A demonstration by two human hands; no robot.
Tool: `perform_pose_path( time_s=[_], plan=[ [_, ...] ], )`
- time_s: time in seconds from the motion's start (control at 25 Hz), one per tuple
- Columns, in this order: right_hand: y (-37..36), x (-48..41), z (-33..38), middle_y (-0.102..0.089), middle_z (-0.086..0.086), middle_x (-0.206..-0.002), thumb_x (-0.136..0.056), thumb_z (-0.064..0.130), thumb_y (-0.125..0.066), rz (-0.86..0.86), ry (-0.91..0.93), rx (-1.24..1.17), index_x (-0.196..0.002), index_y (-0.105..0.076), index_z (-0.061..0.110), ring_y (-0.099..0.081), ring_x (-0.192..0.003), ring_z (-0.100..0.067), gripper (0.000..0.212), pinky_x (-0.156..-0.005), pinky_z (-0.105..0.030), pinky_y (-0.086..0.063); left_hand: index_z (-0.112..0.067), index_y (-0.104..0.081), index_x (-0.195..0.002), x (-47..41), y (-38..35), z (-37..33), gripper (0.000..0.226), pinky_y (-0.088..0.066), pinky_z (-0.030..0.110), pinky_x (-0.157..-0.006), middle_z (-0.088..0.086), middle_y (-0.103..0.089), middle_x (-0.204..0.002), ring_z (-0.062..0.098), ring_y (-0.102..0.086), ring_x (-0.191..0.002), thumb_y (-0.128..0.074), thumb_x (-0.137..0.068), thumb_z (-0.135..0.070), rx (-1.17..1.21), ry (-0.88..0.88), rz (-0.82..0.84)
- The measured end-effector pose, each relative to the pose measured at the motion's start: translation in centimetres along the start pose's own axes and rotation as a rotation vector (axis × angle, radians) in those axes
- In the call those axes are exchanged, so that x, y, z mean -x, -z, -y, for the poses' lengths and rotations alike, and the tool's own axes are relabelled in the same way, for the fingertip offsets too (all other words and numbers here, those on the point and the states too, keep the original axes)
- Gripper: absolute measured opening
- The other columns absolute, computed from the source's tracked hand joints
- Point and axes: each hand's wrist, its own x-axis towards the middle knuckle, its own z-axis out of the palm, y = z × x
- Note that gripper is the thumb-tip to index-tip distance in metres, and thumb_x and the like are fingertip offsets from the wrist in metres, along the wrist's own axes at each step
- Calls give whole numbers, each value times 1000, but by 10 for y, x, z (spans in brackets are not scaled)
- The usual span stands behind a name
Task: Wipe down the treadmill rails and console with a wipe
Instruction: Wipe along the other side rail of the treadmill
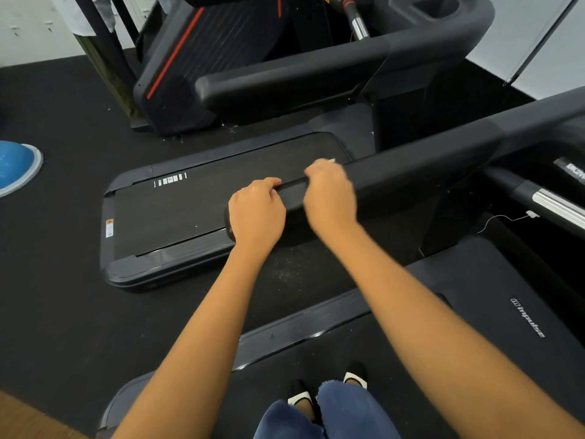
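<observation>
We clasp the treadmill rail (411,175) at its near end: our left grip (256,213) curls over the tip, while our right grip (329,198), just beside it, closes round rail and wipe (329,160), whose white edge peeks out beyond the knuckles, blurred.

Left hand (256,210), right hand (329,198) and forearms (221,312) were bare; blue frayed-hem jeans (345,413); black-and-white shoes (355,378).
</observation>
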Motion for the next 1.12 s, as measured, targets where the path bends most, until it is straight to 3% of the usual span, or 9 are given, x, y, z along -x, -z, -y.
perform_pose_path(
  time_s=[0.12, 0.36, 0.48, 0.6, 0.68, 0.76, 0.88, 1.0, 1.12],
  plan=[
    [-13, 16, -9, -63, 0, -110, -89, 0, -49, 39, 306, -51, -109, -66, 13, -55, -101, -23, 30, -93, -39, -49, -18, -65, -119, -1, 1, 4, 43, -47, 40, -95, 3, -67, -116, 22, -60, -105, -39, -89, -2, 52, -2, -1],
    [40, -46, -151, -59, -5, -129, -88, -6, -37, -138, -169, 104, -120, -64, 12, -55, -116, -31, 45, -119, -44, -11, -17, -67, -118, 1, 4, 10, 44, -49, 28, -84, 4, -67, -114, 21, -61, -97, -35, -92, 0, 185, 97, 17],
    [28, -23, -110, -58, -12, -124, -84, -7, -36, -241, -334, 78, -110, -63, 11, -52, -114, -40, 42, -110, -48, -33, -17, -68, -114, -4, 4, 12, 37, -40, 5, -65, -1, -69, -108, 4, -59, -71, -38, -96, -6, 258, 153, 11],
    [-16, 38, -24, -61, -11, -117, -82, -4, -41, -213, 51, -99, -106, -64, 9, -54, -112, -32, 36, -110, -44, -34, -15, -70, -109, -6, 10, 10, 35, -34, -7, -69, -6, -69, -107, -10, -56, -80, -41, -94, -5, 383, 201, -14],
    [-32, 64, 7, -63, -12, -121, -84, -2, -43, -123, 335, -200, -110, -67, 4, -55, -121, -26, 36, -114, -40, -26, -16, -72, -103, -9, 16, 11, 34, -41, 4, -83, -7, -72, -101, -2, -63, -93, -43, -90, -4, 553, 253, -27],
    [-29, 54, 13, -67, -10, -113, -87, -2, -44, 6, 408, -242, -106, -69, 5, -58, -117, -24, 33, -113, -39, -30, -15, -72, -99, -13, 23, 14, 33, -48, 20, -92, -3, -73, -98, 6, -66, -98, -43, -89, -4, 743, 314, -6],
    [-21, 21, 31, -68, -5, -105, -90, 1, -44, 162, 402, -243, -103, -69, 10, -62, -100, -25, 30, -112, -39, -29, -11, -71, -97, -18, 33, 20, 30, -50, 28, -93, 7, -73, -99, 14, -67, -100, -43, -90, -3, 883, 351, 30],
    [-37, 38, 52, -63, -12, -116, -85, -2, -55, 198, 582, -190, -112, -66, 3, -56, -111, -30, 29, -113, -43, -29, -14, -73, -94, -23, 37, 22, 28, -49, 30, -95, 4, -73, -99, 15, -66, -101, -45, -91, -7, 797, 379, 67],
    [-54, 74, 26, -61, -18, -127, -87, -6, -46, 67, 797, -123, -118, -64, -3, -53, -123, -34, 36, -111, -42, -36, -25, -73, -89, -26, 35, 24, 27, -44, 26, -96, -5, -72, -100, 10, -62, -106, -48, -92, -16, 593, 312, 129]
  ],
)
